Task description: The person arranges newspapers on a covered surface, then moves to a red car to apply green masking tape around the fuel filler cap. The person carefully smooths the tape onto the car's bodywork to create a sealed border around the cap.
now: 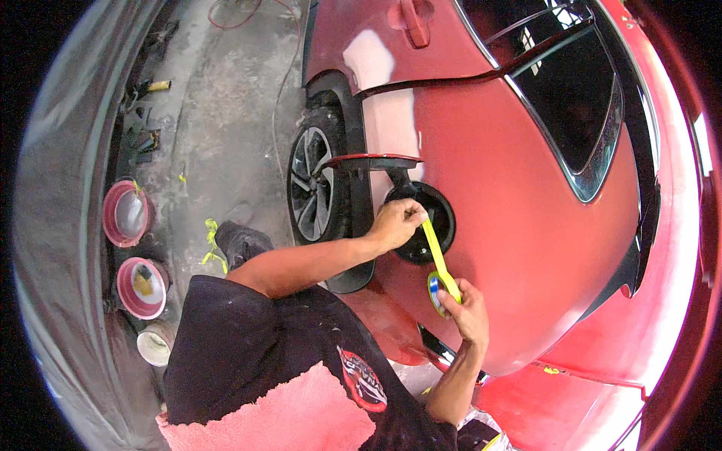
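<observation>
My left hand (398,224) pinches the loose end of a strip of yellow masking tape (434,244) in front of the dark round fuel filler recess (444,214). From there the strip runs down and to the right to the tape roll (436,292), which has a blue core. My right hand (470,310) is closed round that roll. Above the recess the red fuel flap (374,161) stands swung out on its black hinge. Around it stretches the red side panel of a car (519,248). The left fingers partly cover the recess.
Left of the recess is the car's wheel (314,180). Pink buckets (126,214) and a white pot (156,343) stand on the concrete floor at the left. Crumpled yellow tape (213,244) lies near my foot. A pink towel (278,413) drapes over me, and a hose (277,113) crosses the floor.
</observation>
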Motion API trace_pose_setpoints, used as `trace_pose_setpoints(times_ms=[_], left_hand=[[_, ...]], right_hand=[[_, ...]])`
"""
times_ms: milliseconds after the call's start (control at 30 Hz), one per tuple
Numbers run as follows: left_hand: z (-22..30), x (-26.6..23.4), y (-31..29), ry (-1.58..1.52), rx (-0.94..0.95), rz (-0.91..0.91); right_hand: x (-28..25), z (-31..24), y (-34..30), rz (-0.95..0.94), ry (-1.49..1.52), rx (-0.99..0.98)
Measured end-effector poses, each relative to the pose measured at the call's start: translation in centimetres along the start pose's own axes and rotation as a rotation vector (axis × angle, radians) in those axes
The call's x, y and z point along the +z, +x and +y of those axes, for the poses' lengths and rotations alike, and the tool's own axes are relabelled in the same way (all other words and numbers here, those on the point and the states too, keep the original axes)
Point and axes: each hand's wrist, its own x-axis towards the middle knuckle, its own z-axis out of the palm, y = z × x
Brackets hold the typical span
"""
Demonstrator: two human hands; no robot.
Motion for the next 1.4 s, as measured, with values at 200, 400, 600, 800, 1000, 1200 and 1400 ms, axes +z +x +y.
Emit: trace_pose_setpoints(times_ms=[200, 400, 600, 800, 1000, 1200, 1400], left_hand=[[-1.0, 2.6, 2.9, -0.435, -0.060, -0.050], [-1.5, 4.5, 3.0, -0.479, -0.110, 0.008], [-0.6, 4.9, 3.0, -0.528, -0.089, 0.020], [0.0, 5.7, 2.8, -0.530, -0.099, 0.112], [0.0, 6.2, 2.6, -0.486, -0.110, 0.135], [0.1, 6.4, 2.5, -0.526, -0.133, 0.146], [0.1, 7.0, 2.4, -0.589, -0.129, 0.173]], right_hand=[[1.4, 3.0, 0.4, 0.285, 0.344, -0.327], [1.3, 3.8, 0.8, 0.351, 0.363, -0.286], [1.3, 4.2, 0.1, 0.341, 0.414, -0.274], [1.4, 4.2, 0.4, 0.350, 0.434, -0.272], [1.3, 4.6, 0.3, 0.360, 0.418, -0.284], [1.6, 4.4, 0.1, 0.347, 0.388, -0.294], [1.8, 4.4, 0.0, 0.363, 0.382, -0.276]])
